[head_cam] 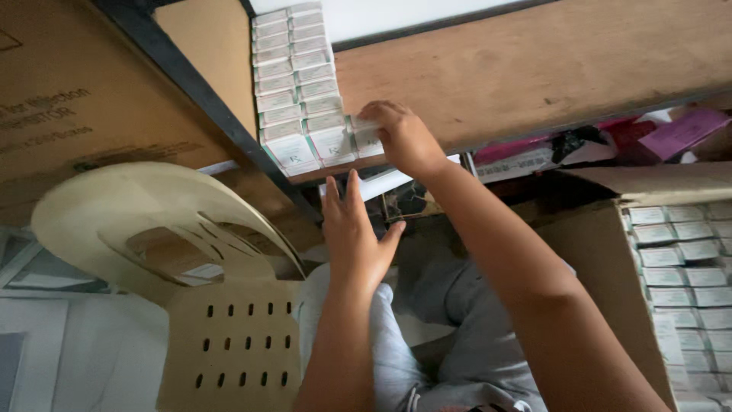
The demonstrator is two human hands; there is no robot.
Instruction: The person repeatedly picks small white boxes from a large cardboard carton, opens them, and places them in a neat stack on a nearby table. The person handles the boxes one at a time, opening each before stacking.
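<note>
Beside the right hand (404, 137), stacked white boxes (297, 91) crowd the wooden shelf (549, 69).

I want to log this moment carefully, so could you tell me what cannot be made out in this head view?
- Right hand: its fingertips cover part of a small white box, so the grip is unclear.
- Left hand: only its back shows; what lies under the palm is hidden.
- Stacked white boxes: printing too small.
- Carton of boxes: cut off by the right edge.
- Items under the shelf: shadowed, blurred.
</note>
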